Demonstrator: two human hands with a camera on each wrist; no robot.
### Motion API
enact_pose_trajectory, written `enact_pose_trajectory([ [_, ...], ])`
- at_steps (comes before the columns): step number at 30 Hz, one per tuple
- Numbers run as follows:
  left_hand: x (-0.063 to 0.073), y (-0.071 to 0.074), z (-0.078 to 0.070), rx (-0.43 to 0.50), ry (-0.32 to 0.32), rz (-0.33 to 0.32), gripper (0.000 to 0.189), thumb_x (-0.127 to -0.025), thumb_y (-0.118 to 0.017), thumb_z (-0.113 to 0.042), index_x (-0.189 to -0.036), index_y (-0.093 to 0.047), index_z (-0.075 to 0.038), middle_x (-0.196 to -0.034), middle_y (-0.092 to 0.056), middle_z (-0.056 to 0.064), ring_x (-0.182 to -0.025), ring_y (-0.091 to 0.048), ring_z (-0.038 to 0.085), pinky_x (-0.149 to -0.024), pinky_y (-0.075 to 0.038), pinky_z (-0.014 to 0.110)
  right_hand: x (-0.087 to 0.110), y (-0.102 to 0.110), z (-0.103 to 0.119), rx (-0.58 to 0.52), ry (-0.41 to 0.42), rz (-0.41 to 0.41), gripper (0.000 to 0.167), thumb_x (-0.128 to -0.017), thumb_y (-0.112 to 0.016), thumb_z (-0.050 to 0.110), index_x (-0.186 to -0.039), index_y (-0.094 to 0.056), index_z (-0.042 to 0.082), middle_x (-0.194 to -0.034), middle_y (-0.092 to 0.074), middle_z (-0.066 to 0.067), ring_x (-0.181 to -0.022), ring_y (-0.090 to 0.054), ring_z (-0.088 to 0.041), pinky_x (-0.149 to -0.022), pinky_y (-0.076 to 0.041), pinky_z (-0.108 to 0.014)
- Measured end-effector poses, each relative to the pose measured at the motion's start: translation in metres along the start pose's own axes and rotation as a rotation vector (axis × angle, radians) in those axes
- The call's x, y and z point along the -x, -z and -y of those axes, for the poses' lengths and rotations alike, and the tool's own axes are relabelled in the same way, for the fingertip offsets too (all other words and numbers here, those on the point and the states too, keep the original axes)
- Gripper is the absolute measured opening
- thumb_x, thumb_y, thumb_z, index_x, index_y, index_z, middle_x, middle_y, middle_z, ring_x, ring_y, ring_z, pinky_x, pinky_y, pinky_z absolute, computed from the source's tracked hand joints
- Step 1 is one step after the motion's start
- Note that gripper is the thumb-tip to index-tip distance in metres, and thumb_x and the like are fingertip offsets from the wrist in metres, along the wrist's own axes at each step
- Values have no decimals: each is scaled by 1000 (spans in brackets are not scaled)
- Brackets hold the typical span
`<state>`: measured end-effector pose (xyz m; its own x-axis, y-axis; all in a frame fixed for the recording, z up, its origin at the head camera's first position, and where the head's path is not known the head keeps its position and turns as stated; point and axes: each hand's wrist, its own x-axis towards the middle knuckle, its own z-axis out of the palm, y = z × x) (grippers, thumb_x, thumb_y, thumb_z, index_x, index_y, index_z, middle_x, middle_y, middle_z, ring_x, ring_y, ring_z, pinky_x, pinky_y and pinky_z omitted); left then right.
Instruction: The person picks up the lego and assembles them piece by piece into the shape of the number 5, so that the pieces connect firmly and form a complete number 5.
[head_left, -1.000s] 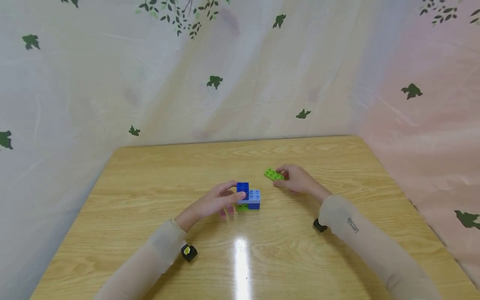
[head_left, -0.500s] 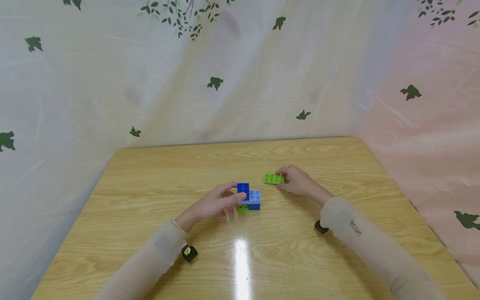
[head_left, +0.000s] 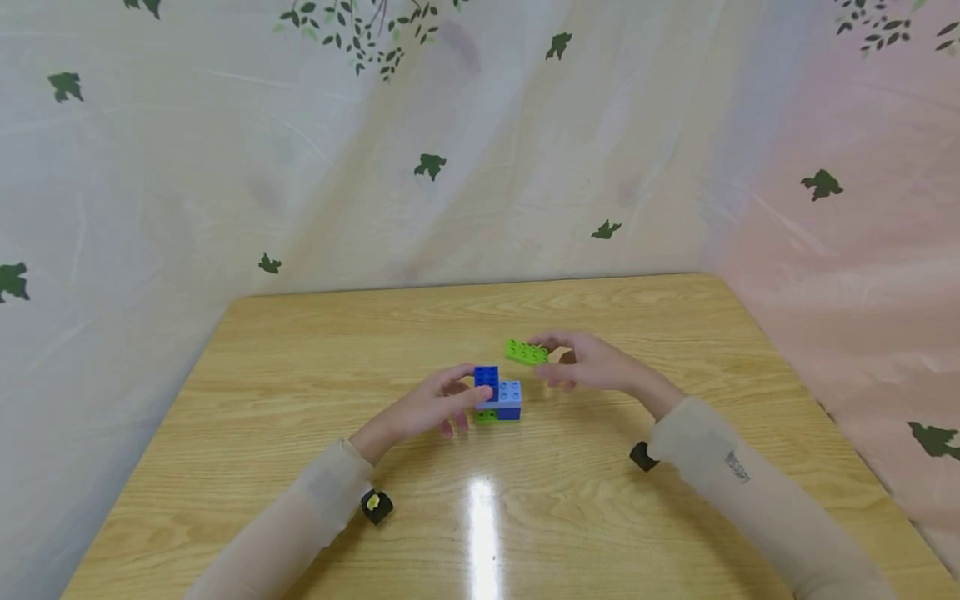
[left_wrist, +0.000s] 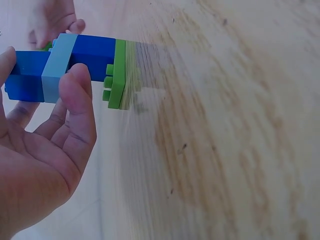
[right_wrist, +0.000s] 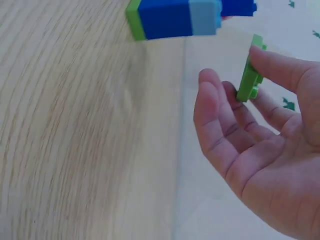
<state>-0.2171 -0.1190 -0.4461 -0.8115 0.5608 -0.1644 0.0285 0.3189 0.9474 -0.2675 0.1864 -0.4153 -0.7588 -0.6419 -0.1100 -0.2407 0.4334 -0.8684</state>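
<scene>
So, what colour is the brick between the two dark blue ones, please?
The middle brick is light blue, seen best in the left wrist view.

Green plate (head_left: 527,352), studs up — near an upright 4-layer brick stack (head_left: 506,399).

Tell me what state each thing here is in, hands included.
Left hand: holding the stack near its top.
Right hand: pinching the loose plate.
Stack: joined bricks, upright on the table.
Loose plate: off the table, apart from the stack, studs up.
Sheet: hanging behind the table, creased.
</scene>
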Motion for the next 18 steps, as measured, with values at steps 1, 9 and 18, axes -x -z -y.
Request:
enact_pose_trajectory([
  [1,0,0,0,2,-2,2,57,-100,-60,-52,-148,-48,-23,-111,-70,15,-81,-68,36,-62,-59,44,1,-1,3,-21,18,6,53,-101,-67,25,-147,-48,7,-128,-53,-17,-95,-67,-43,-75,-59,-53],
  [9,-3,0,3,7,-27,6,50,-101,-62,-47,-145,-51,-26,-109,-69,17,-79,-68,38,-61,-59,45,7,-11,23,-96,149,41,50,-102,-64,22,-145,-44,7,-128,-51,-19,-92,-63,-53,-77,-56,-64],
  [18,-6,-3,7,-8,-59,-14,45,-100,-67,-39,-142,-55,-28,-104,-68,20,-76,-67,38,-57,-58,41,7,-21,26,-82,190,68,48,-101,-66,21,-143,-47,6,-123,-53,-16,-88,-65,-52,-73,-57,-61],
])
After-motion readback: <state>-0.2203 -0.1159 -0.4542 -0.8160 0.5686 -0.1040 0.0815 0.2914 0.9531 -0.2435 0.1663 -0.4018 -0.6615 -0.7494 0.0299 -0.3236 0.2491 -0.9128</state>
